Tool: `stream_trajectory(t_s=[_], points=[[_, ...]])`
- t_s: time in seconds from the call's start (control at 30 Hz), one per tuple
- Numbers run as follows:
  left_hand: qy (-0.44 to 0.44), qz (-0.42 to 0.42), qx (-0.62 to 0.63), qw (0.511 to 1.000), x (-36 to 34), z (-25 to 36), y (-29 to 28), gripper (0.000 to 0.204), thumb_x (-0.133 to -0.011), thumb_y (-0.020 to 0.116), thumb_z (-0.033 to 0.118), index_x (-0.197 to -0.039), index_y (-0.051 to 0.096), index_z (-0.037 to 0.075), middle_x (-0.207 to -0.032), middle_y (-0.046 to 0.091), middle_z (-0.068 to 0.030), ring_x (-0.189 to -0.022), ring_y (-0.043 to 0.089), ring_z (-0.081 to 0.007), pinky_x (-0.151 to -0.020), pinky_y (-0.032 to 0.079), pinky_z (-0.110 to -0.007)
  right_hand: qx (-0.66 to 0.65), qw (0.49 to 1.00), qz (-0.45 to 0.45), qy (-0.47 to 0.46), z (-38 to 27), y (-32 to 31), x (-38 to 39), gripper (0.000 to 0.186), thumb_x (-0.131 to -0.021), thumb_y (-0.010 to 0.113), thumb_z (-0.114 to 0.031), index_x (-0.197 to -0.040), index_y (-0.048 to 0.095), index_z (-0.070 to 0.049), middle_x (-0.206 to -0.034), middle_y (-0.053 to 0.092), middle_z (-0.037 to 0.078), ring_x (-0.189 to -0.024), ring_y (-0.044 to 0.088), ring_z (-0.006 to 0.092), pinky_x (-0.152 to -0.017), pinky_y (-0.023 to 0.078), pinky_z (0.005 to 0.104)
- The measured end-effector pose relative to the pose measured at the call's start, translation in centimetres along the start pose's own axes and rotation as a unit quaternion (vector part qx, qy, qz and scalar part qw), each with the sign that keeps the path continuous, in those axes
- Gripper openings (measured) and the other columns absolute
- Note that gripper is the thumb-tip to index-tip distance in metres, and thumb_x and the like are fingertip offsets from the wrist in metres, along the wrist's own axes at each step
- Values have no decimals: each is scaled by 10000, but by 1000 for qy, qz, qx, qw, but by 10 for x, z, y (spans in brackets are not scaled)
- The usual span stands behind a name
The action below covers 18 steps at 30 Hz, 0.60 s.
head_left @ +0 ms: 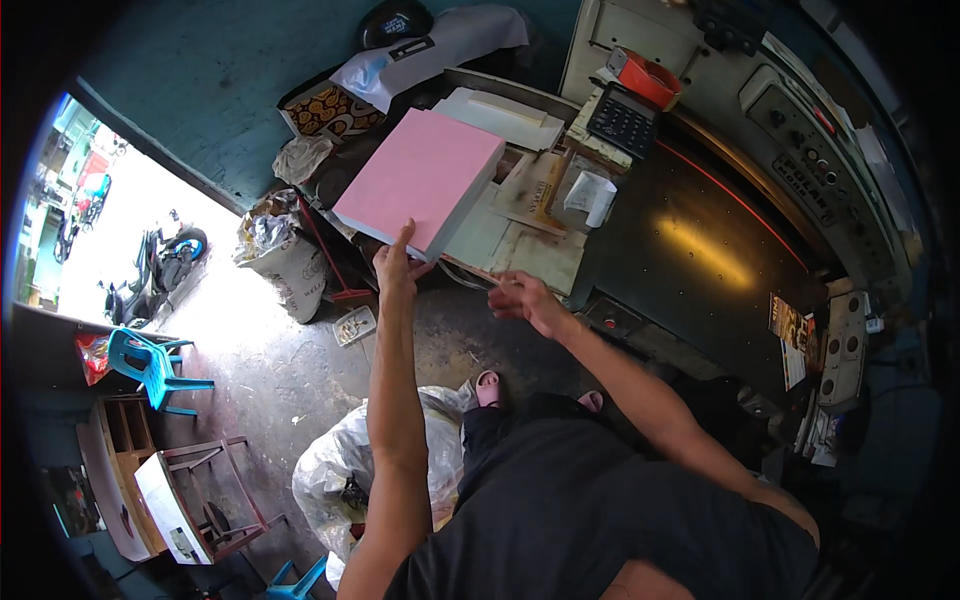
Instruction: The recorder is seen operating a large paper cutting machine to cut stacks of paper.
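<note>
A thick stack of paper with a pink top sheet and white edges lies at the left end of the work table. My left hand grips its near corner, thumb on the pink top and the other fingers partly hidden underneath. To the right, by the table's front edge, my right hand holds nothing that I can see; its fingers are loosely bent and apart. Brown-and-white paper packaging and a crumpled white paper lie beyond it.
A large machine bed with a control panel stands at the right. A calculator and an orange tape roll sit at the back. Near my feet is a plastic bag; a blue chair stands left.
</note>
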State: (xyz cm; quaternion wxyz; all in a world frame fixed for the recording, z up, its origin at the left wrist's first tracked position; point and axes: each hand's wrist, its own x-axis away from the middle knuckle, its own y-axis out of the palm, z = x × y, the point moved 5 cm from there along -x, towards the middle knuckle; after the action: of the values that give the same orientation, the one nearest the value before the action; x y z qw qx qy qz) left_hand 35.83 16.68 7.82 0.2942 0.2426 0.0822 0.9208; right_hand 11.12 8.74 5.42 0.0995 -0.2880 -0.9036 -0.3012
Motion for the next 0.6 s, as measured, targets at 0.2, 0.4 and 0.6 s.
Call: stream_trajectory(t_s=[0.2,0.4,0.6], points=[[-46,67,-78,994,79,-12,-67,523,-803,799,402,-1055,594,-7,-903,656,-101,-705,678,-194,-583,600,-365,-179,983,39,-17,-48,21,-78,809,-777,780,-552,-1302,491,-9,-1201,571,139,-1164,559,335,-922,531,466],[-23,29,-52,998,151,-13,-120,396,-819,780,281,-1058,613,13,-808,652,-60,-614,644,-156,-528,561,-297,0,999,-22,31,-51,22,-77,683,-770,806,-455,-1254,606,-16,-1181,648,115,-1065,634,240,-905,520,340],[-50,3,-76,996,220,-27,-147,453,-817,751,218,-1172,597,-16,-968,683,-95,-794,682,-172,-640,573,-312,170,982,-66,39,-26,34,1,559,-806,783,-228,-1237,603,80,-1086,682,106,-977,654,163,-893,497,285]])
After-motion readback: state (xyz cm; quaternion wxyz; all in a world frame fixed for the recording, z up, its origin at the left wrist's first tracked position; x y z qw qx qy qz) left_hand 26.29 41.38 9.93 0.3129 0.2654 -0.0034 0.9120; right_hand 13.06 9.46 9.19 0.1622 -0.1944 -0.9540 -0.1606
